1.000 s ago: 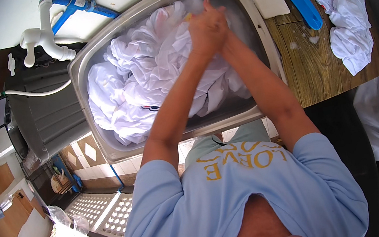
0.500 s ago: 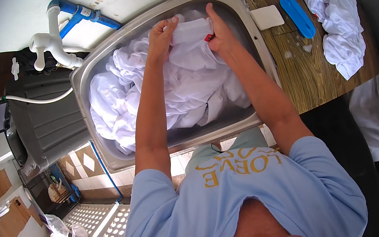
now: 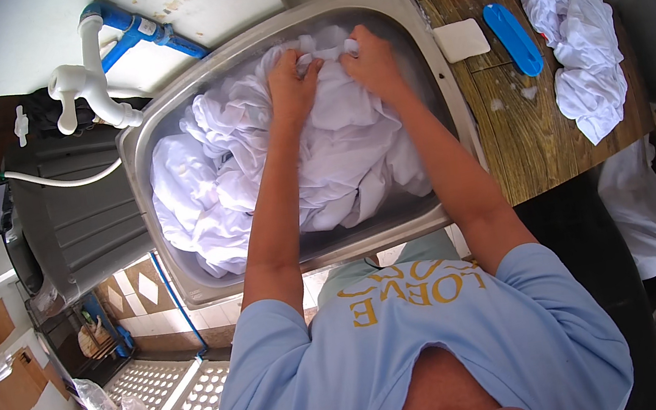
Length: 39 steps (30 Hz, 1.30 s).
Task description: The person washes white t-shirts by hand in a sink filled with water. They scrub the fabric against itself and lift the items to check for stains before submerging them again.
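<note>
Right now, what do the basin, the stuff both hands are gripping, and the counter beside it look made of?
Basin: looks like stainless steel, dull brushed grey with a soft sheen on the rim. White laundry, bunched by the left hand and right hand: thin woven cloth, wrinkled and seemingly wet. Counter: wood or wood-look laminate, brown grain lines, splashed.

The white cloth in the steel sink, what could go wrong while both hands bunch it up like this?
Both the left hand and right hand grip the white cloth near the far rim of the steel sink; water may splash onto the wooden table. The white soap bar beside the rim might get knocked.
</note>
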Each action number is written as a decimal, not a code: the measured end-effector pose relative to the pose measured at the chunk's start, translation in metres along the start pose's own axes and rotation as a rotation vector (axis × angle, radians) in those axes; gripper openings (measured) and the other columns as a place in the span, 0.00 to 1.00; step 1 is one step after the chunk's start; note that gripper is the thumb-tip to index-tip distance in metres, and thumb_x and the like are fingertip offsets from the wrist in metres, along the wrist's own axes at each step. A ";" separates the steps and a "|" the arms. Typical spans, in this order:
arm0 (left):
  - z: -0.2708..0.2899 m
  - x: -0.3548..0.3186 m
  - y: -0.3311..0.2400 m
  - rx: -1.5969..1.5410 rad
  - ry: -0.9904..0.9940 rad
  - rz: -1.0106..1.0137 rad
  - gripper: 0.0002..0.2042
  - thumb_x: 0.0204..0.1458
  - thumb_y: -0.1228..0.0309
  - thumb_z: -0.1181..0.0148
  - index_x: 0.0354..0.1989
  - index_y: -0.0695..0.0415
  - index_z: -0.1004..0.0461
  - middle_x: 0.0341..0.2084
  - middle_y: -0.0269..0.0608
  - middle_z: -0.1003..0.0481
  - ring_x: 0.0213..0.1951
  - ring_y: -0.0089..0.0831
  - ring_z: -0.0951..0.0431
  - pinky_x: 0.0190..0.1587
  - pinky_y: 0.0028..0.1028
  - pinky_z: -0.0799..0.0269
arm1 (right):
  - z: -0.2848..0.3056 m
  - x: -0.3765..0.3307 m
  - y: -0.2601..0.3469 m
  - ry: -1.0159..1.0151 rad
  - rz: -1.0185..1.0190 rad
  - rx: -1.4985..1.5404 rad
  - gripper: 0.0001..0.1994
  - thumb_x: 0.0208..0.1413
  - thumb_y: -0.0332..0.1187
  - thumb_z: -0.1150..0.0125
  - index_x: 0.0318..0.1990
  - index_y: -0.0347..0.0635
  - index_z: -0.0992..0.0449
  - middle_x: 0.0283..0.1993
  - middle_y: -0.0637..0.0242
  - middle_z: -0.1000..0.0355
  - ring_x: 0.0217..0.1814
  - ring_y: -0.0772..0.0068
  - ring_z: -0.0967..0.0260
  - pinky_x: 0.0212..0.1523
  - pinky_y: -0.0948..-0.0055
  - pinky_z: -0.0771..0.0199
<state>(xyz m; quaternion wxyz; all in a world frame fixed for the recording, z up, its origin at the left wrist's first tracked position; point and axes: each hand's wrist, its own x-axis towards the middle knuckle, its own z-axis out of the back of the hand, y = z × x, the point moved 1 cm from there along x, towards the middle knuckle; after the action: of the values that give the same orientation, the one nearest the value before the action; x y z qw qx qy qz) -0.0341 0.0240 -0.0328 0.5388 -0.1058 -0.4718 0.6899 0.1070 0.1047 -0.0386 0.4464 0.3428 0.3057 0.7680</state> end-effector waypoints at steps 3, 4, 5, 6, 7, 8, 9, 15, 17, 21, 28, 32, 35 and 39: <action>-0.004 0.000 0.003 0.120 -0.002 -0.101 0.10 0.44 0.71 0.38 0.29 0.63 0.31 0.24 0.52 0.29 0.24 0.43 0.29 0.30 0.32 0.33 | -0.008 -0.003 -0.002 -0.004 0.090 -0.115 0.13 0.41 0.31 0.39 0.34 0.35 0.33 0.27 0.52 0.31 0.28 0.57 0.30 0.31 0.65 0.31; -0.004 0.000 0.008 0.135 0.006 -0.135 0.09 0.45 0.71 0.38 0.30 0.63 0.30 0.24 0.50 0.28 0.24 0.40 0.29 0.30 0.32 0.33 | -0.006 -0.004 0.004 0.033 0.027 -0.072 0.12 0.42 0.31 0.39 0.33 0.35 0.33 0.27 0.55 0.31 0.28 0.60 0.30 0.31 0.66 0.30; -0.003 -0.001 0.015 0.149 0.014 -0.168 0.09 0.46 0.71 0.39 0.31 0.62 0.30 0.24 0.47 0.28 0.24 0.38 0.28 0.30 0.31 0.33 | -0.004 -0.004 0.009 0.070 -0.036 -0.028 0.11 0.43 0.30 0.39 0.32 0.36 0.33 0.26 0.57 0.30 0.27 0.62 0.29 0.31 0.67 0.30; -0.001 0.002 0.015 0.161 0.022 -0.212 0.09 0.46 0.70 0.39 0.31 0.61 0.30 0.24 0.45 0.27 0.24 0.35 0.28 0.30 0.30 0.33 | 0.000 0.000 0.010 0.075 -0.142 0.192 0.09 0.44 0.29 0.40 0.31 0.37 0.33 0.26 0.60 0.30 0.27 0.66 0.30 0.30 0.69 0.30; 0.001 0.004 0.018 -0.086 0.058 -0.014 0.09 0.47 0.70 0.40 0.32 0.61 0.30 0.25 0.42 0.26 0.25 0.31 0.27 0.31 0.29 0.33 | 0.005 0.005 0.009 0.081 -0.246 0.413 0.08 0.46 0.29 0.40 0.31 0.39 0.33 0.26 0.62 0.30 0.27 0.69 0.30 0.30 0.71 0.30; 0.002 0.003 0.020 -0.331 0.094 0.185 0.08 0.48 0.70 0.40 0.33 0.60 0.29 0.26 0.40 0.26 0.27 0.28 0.27 0.32 0.27 0.32 | 0.009 0.008 0.010 0.090 -0.348 0.635 0.07 0.47 0.28 0.40 0.30 0.40 0.33 0.27 0.65 0.30 0.27 0.73 0.31 0.29 0.73 0.30; 0.002 0.005 0.019 -0.578 0.140 0.379 0.08 0.49 0.70 0.40 0.34 0.60 0.29 0.27 0.37 0.25 0.28 0.24 0.27 0.33 0.25 0.32 | 0.013 0.012 0.010 0.098 -0.394 0.792 0.06 0.47 0.27 0.40 0.29 0.42 0.33 0.27 0.67 0.30 0.27 0.76 0.31 0.29 0.75 0.31; 0.032 0.018 -0.025 -1.011 0.450 0.574 0.11 0.45 0.77 0.38 0.38 0.59 0.27 0.34 0.33 0.24 0.37 0.21 0.26 0.42 0.22 0.32 | 0.027 0.014 0.023 0.209 -0.446 1.279 0.07 0.46 0.24 0.41 0.28 0.45 0.33 0.26 0.71 0.32 0.26 0.80 0.34 0.30 0.79 0.33; 0.035 0.019 -0.029 -1.039 0.513 0.622 0.13 0.44 0.78 0.37 0.40 0.59 0.27 0.35 0.33 0.24 0.38 0.22 0.26 0.43 0.23 0.32 | 0.029 0.014 0.027 0.231 -0.425 1.335 0.06 0.47 0.24 0.42 0.28 0.45 0.33 0.26 0.71 0.32 0.27 0.81 0.35 0.31 0.80 0.33; 0.033 0.017 -0.030 -1.155 0.516 0.658 0.17 0.44 0.80 0.38 0.44 0.59 0.29 0.39 0.36 0.25 0.43 0.26 0.26 0.48 0.27 0.32 | 0.034 0.014 0.031 0.224 -0.372 1.419 0.06 0.45 0.23 0.43 0.30 0.43 0.32 0.27 0.70 0.31 0.28 0.79 0.34 0.30 0.79 0.33; 0.024 0.000 -0.044 -1.270 0.562 0.779 0.19 0.49 0.77 0.42 0.51 0.60 0.32 0.44 0.38 0.27 0.47 0.30 0.27 0.49 0.31 0.30 | 0.036 0.014 0.034 0.224 -0.364 1.456 0.06 0.44 0.23 0.44 0.31 0.42 0.32 0.29 0.68 0.30 0.30 0.79 0.33 0.33 0.80 0.33; 0.023 -0.004 -0.054 -1.317 0.433 0.819 0.13 0.50 0.76 0.42 0.45 0.63 0.29 0.39 0.39 0.25 0.41 0.29 0.24 0.46 0.28 0.28 | 0.033 0.015 0.028 0.218 -0.362 1.477 0.06 0.44 0.23 0.44 0.31 0.41 0.33 0.29 0.69 0.30 0.30 0.79 0.33 0.33 0.80 0.33; 0.024 -0.007 -0.052 -1.319 0.413 0.825 0.13 0.51 0.75 0.44 0.45 0.63 0.29 0.40 0.40 0.25 0.41 0.30 0.24 0.46 0.28 0.28 | 0.030 0.015 0.021 0.256 -0.360 1.439 0.05 0.47 0.23 0.47 0.32 0.42 0.34 0.33 0.64 0.28 0.33 0.76 0.32 0.39 0.77 0.31; 0.024 -0.007 -0.051 -1.316 0.440 0.806 0.15 0.53 0.73 0.45 0.49 0.63 0.32 0.44 0.40 0.27 0.46 0.31 0.26 0.49 0.30 0.30 | 0.024 0.017 0.014 0.231 -0.366 1.381 0.06 0.46 0.24 0.45 0.33 0.42 0.32 0.31 0.67 0.30 0.32 0.77 0.33 0.37 0.78 0.32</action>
<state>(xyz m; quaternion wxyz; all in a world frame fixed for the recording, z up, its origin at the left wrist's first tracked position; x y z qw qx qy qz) -0.0140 0.0035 0.0168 0.1558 -0.6976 -0.5903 0.3751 0.1131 0.1177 -0.0097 0.2145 0.4065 0.8188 0.3439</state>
